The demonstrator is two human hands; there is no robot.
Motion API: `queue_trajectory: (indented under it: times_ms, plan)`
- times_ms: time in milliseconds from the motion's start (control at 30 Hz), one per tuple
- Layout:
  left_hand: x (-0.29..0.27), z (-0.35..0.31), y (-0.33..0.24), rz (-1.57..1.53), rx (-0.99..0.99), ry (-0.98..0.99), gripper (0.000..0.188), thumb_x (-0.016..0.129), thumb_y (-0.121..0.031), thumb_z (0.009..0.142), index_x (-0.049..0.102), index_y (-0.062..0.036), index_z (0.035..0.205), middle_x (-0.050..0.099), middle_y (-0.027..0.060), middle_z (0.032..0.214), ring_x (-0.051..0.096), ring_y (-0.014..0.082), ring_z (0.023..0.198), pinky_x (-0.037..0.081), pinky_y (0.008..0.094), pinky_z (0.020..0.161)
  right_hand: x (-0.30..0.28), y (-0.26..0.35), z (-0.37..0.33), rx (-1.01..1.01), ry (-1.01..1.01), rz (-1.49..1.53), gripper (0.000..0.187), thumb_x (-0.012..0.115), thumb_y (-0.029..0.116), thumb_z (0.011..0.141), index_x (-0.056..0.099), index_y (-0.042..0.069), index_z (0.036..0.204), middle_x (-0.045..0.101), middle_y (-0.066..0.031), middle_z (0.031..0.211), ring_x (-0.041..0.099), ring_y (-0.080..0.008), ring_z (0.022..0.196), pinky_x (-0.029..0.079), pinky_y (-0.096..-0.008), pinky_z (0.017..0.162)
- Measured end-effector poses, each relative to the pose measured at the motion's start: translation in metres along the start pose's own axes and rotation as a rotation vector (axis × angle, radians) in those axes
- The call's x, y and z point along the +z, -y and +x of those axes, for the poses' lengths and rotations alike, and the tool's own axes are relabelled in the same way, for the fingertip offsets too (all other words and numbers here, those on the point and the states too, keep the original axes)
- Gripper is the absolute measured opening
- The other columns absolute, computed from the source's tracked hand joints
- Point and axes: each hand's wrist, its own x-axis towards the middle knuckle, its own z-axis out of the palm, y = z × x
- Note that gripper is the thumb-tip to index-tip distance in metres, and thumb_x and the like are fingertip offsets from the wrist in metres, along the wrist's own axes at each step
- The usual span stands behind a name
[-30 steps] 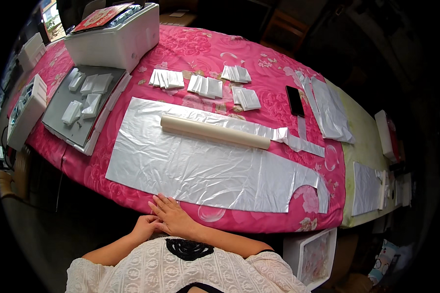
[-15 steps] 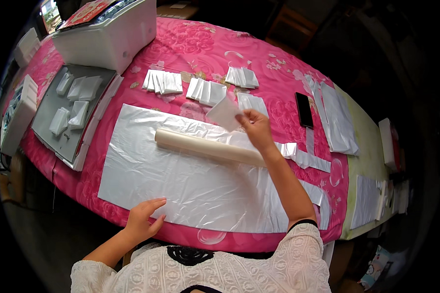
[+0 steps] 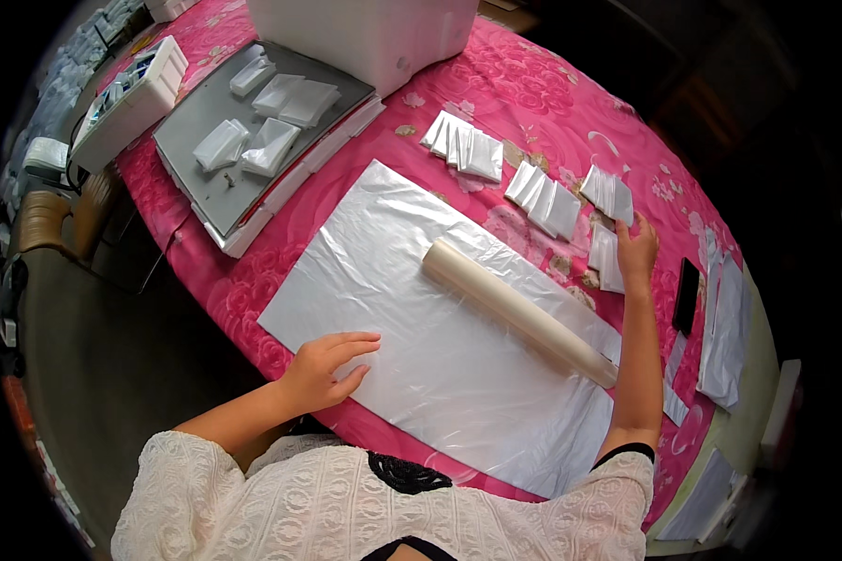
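A large silvery-white plastic sheet (image 3: pixel 393 290) lies flat on the table, with a long cream-coloured roll (image 3: pixel 519 313) resting on it. My left hand (image 3: pixel 326 372) is open at the sheet's near edge, fingers stretched and thumb apart. Beyond the roll, my right hand (image 3: pixel 637 251) pinches the near corner of a folded plastic packet (image 3: pixel 612 194) in the far-right fanned group. Another folded packet (image 3: pixel 607 259) lies just beside that hand. Two more fanned groups sit to the left, a middle pile (image 3: pixel 544 201) and a far pile (image 3: pixel 465 147).
A grey board (image 3: pixel 187 140) bearing several folded packets lies at the back left, before a large white foam box (image 3: pixel 365 42). A smaller foam box (image 3: pixel 131 103) stands farther left. On the right are a black phone (image 3: pixel 686 294) and long plastic strips (image 3: pixel 725 323). Pink flowered cloth (image 3: pixel 524 70) covers the table.
My right hand has carried the folded packet from beyond the roll to the far-right group. My left hand stays open by the sheet's edge. The whole view has turned.
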Motion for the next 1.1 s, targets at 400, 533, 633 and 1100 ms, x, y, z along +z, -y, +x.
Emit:
queue_trajectory:
  times_ms: [400, 533, 633, 1100]
  plan:
    - [0.012, -0.053, -0.032, 0.025, 0.163, 0.145, 0.035, 0.065, -0.001, 0.071, 0.06, -0.0039, 0.106, 0.06, 0.0132, 0.114, 0.061, 0.0296, 0.097, 0.05, 0.0346, 0.081, -0.109, 0.105, -0.284, -0.221, 0.175, 0.207, 0.039, 0.069, 0.012, 0.074, 0.058, 0.003, 0.109, 0.055, -0.0128, 0.117, 0.046, -0.0329, 0.113, 0.036, -0.0414, 0.097]
    - [-0.002, -0.064, -0.02, 0.112, 0.223, 0.116, 0.031, 0.064, -0.002, 0.072, 0.061, -0.0031, 0.103, 0.06, 0.0133, 0.112, 0.061, 0.0287, 0.096, 0.051, 0.0348, 0.08, -0.139, 0.114, -0.348, -0.201, 0.196, 0.195, 0.038, 0.068, 0.01, 0.072, 0.059, 0.003, 0.108, 0.055, -0.0125, 0.117, 0.046, -0.0329, 0.113, 0.036, -0.0421, 0.097]
    - [-0.059, -0.028, 0.006, 0.282, 0.247, -0.152, 0.029, 0.063, -0.001, 0.074, 0.061, -0.0023, 0.102, 0.061, 0.0144, 0.111, 0.061, 0.0298, 0.098, 0.05, 0.035, 0.082, -0.148, 0.109, -0.38, -0.097, 0.143, 0.194, 0.038, 0.068, 0.008, 0.072, 0.059, 0.002, 0.108, 0.056, -0.0129, 0.116, 0.046, -0.0336, 0.112, 0.037, -0.042, 0.096]
    - [-0.27, 0.109, 0.226, 0.632, -0.558, -0.412, 0.07, 0.067, -0.037, 0.07, 0.048, 0.0062, 0.122, 0.051, 0.0268, 0.121, 0.048, 0.0339, 0.117, 0.038, 0.0377, 0.1, -0.133, 0.149, -0.388, 0.065, 0.253, 0.199, 0.033, 0.063, 0.007, 0.074, 0.058, -0.001, 0.106, 0.055, -0.0137, 0.115, 0.045, -0.0337, 0.113, 0.035, -0.0427, 0.098]
